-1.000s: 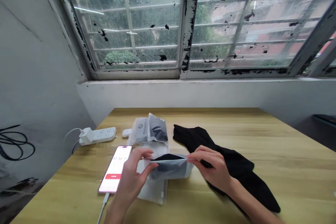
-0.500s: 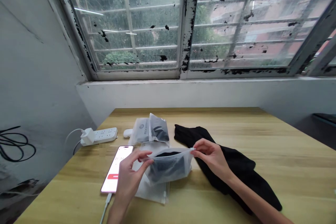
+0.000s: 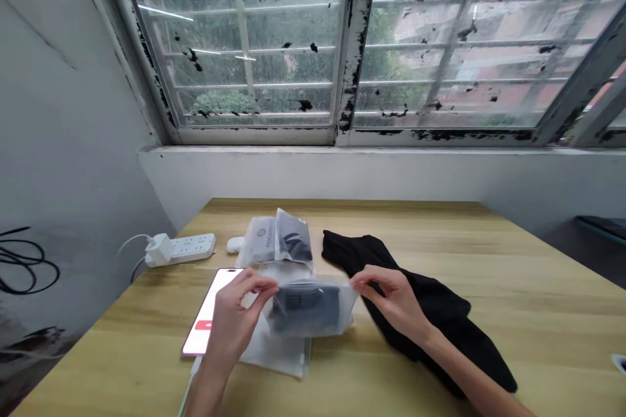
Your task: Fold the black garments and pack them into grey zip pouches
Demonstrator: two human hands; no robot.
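Note:
I hold a frosted zip bag (image 3: 308, 307) with a dark folded garment inside, just above the wooden table (image 3: 513, 287). My left hand (image 3: 233, 322) pinches its top left corner. At the top right corner, my right hand (image 3: 391, 303) pinches the same edge. The bag's mouth looks pressed closed between them. An empty flat bag (image 3: 278, 355) lies under it on the table. Behind it stand two more filled bags (image 3: 281, 241). A loose black garment (image 3: 430, 313) is spread to the right, partly under my right forearm.
A phone (image 3: 205, 322) with a lit white and red screen lies left of the bags, its cable running off the near edge. A white power strip (image 3: 178, 249) and a small white object (image 3: 235, 244) sit at the back left. Wall and window close off the far side.
The bag's mouth was held open between my hands; now its top edge is closed and the bag is tilted up to face me.

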